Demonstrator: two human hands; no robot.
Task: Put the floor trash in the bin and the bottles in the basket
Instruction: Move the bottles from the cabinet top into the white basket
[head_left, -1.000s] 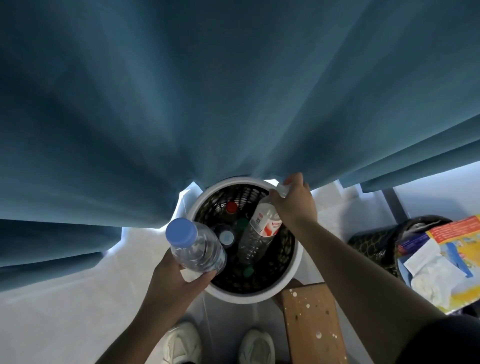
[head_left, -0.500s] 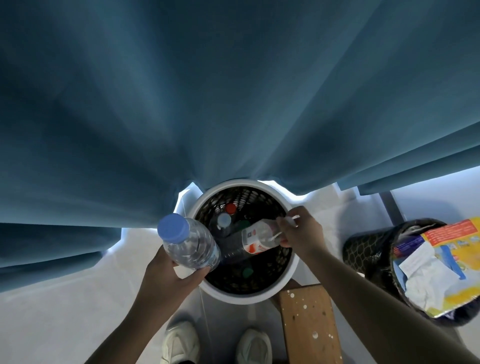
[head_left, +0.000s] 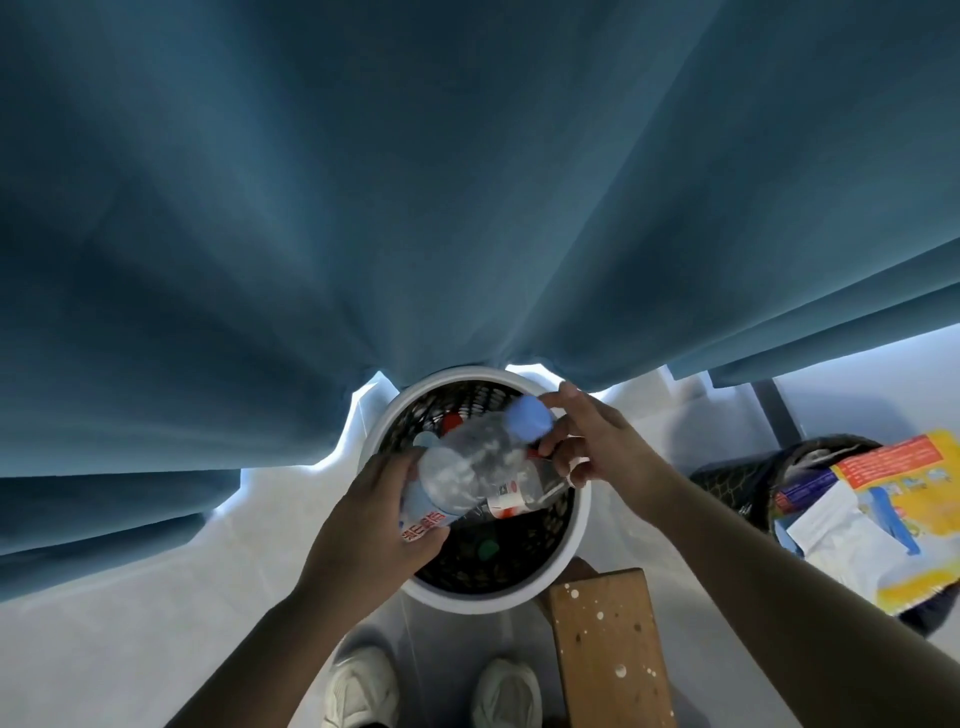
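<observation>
A round basket (head_left: 571, 545) with a white rim and black mesh stands on the floor below me, against the blue curtain. Several bottles lie inside it, among them one with a red-and-white label (head_left: 511, 499). My left hand (head_left: 374, 535) grips a clear water bottle with a blue cap (head_left: 467, 462), tilted over the basket with the cap pointing far right. My right hand (head_left: 592, 441) hovers over the basket's right side with fingers apart, close to the blue cap and holding nothing.
A dark mesh bin (head_left: 727, 488) at the right holds paper and a yellow package (head_left: 904, 514). A paint-spotted wooden stool (head_left: 608, 649) stands just right of my feet. The blue curtain (head_left: 415, 182) hangs right behind the basket.
My right hand let the labelled bottle go into the basket and opened. My left hand swung its blue-capped bottle rightward over the basket, tilting it down.
</observation>
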